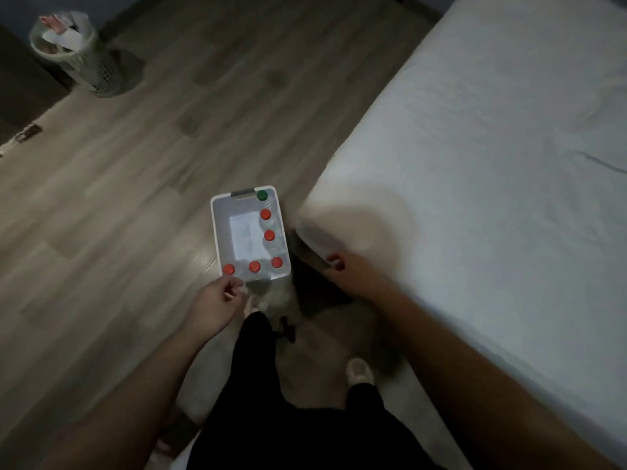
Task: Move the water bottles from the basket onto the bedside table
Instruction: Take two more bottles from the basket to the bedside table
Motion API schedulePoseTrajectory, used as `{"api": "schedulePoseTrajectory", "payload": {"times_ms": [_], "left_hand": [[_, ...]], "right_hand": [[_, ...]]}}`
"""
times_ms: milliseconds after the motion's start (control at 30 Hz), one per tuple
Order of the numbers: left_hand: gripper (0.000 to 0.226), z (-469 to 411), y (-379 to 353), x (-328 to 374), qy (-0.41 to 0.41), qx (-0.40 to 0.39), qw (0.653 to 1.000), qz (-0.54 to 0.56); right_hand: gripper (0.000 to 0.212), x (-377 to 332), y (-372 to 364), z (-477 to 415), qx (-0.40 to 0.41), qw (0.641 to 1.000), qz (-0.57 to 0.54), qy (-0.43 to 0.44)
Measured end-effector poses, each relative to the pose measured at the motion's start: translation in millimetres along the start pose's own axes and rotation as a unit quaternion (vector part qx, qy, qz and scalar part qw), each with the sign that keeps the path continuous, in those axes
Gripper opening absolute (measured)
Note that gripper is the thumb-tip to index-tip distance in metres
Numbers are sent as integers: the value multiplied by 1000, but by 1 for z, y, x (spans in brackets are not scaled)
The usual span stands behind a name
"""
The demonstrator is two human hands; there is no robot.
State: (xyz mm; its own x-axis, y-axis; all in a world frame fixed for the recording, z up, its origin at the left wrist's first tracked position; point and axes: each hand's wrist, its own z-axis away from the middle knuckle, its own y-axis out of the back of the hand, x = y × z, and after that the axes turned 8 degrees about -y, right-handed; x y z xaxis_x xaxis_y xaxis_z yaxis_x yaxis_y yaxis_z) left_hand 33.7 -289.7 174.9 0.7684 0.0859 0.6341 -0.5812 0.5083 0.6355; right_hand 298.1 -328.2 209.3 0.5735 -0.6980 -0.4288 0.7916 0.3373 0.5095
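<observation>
Bed [475, 164] on the right, basket [217, 232] on the floor beside its corner — six upright bottles [269, 235] inside, five red caps, one green, plus a paper. No bedside table in view. Likely a pick is starting: left hand [217, 300] loosely curled, empty, at the near rim; right hand [346, 273] seems to grip a red-capped bottle — blurred.

A bedroom in a home is showing here: a bed [492, 164] with a pale sheet is filling the right side, wood-plank floor [152, 164] is stretching across the left, and a perforated bin [84, 59] holding paper scraps is standing by the far wall. A person in dark trousers and slippers [359, 371] is standing beside the bed.
</observation>
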Motion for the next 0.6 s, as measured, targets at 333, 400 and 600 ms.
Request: {"api": "schedulePoseTrajectory", "payload": {"times_ms": [333, 400, 600], "left_hand": [[50, -248, 58, -42, -131, -177, 963, -155], [59, -289, 41, -51, -163, -190, 955, -161], [68, -372, -16, -69, -242, -192, 929, -202]], "right_hand": [[47, -101, -70, -147, 41, 979, -136, -147], [43, -108, -89, -188, 51, 979, -133, -149], [49, -120, -135, -283, 76, 984, -88, -137]]}}
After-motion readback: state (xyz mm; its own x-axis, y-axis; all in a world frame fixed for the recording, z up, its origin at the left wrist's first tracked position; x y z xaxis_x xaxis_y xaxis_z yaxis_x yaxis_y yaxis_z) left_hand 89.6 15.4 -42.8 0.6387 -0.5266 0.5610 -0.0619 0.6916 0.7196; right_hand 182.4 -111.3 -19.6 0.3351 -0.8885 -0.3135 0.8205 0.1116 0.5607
